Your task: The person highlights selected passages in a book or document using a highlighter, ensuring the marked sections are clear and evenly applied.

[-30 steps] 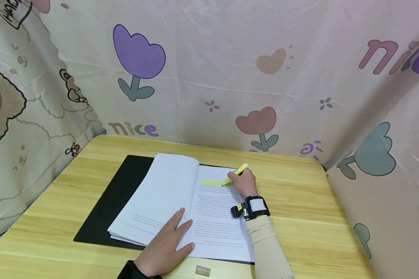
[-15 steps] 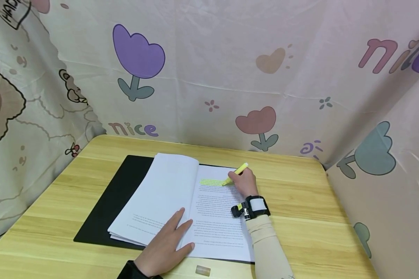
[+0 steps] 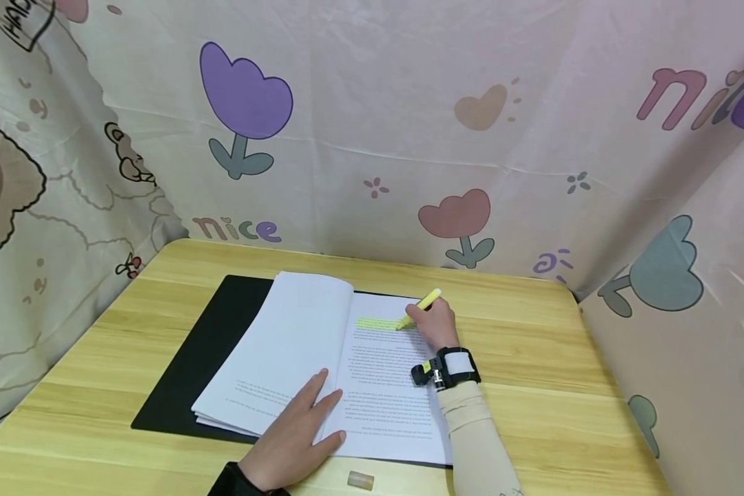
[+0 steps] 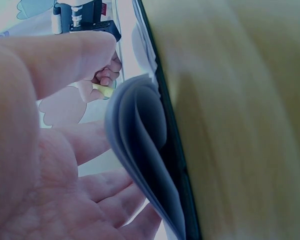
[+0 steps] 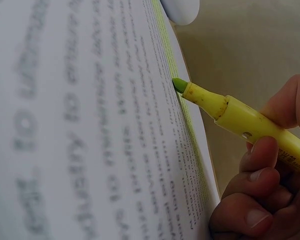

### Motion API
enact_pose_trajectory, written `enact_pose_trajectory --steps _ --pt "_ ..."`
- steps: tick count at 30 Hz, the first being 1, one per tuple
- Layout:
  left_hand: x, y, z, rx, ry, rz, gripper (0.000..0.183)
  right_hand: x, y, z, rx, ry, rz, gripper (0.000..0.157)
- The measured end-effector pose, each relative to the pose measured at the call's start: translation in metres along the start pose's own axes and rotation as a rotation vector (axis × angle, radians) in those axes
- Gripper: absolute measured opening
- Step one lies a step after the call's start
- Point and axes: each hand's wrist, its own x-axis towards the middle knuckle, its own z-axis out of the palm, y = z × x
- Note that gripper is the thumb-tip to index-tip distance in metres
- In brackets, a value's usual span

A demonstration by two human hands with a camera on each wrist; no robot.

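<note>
A yellow highlighter [image 5: 250, 120] is pinched between the thumb and fingers of my right hand [image 3: 435, 324]. Its green-yellow tip meets the printed page [image 3: 390, 386], at lines near the top that carry a yellow highlighted band [image 3: 375, 324]. My left hand [image 3: 294, 434] lies with fingers spread across the inner fold of the stapled-looking stack of sheets. In the left wrist view the turned-over pages [image 4: 140, 115] curl in a loop beside that hand's fingers. The turned-over sheet [image 3: 285, 337] on the left is mostly blank, with a few printed lines low down.
A black folder [image 3: 192, 386] lies under the papers and sticks out on the left. Close to the table's front edge is a small translucent grey-brown cap-like piece [image 3: 361, 481]. The wooden table [image 3: 533, 386] is backed by a printed curtain [image 3: 359, 124]. A camera [image 3: 423, 374] sits on my right wrist.
The highlighter tip has crept slightly to the right along the text line in my right hand. My left hand stays where it was on the pages.
</note>
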Motion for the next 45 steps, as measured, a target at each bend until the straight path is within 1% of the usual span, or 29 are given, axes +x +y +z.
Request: enact_pose_trajectory --steps 8,20,27,37,45 --pt "-0.0002 0.0016 -0.0003 -0.003 0.0 -0.004 0.065 0.0009 0.0013 -0.0008 -0.005 -0.001 -0.021 0.023" --pt "0.0005 -0.0014 0.0011 0.005 -0.004 -0.015 0.067 -0.0012 0.0013 -0.0025 -0.002 -0.009 -0.032 0.022" --pt "0.0005 -0.0013 0.0003 0.012 0.001 -0.003 0.066 -0.002 0.001 -0.0034 -0.01 -0.001 -0.028 0.022" --pt "0.0004 -0.001 -0.0004 0.015 0.004 -0.002 0.066 -0.0006 0.0021 -0.0042 -0.018 0.002 -0.039 0.021" --pt "0.0004 -0.0012 0.0012 0.013 0.008 0.002 0.066 -0.0011 0.0021 -0.0042 0.009 0.01 -0.041 0.019"
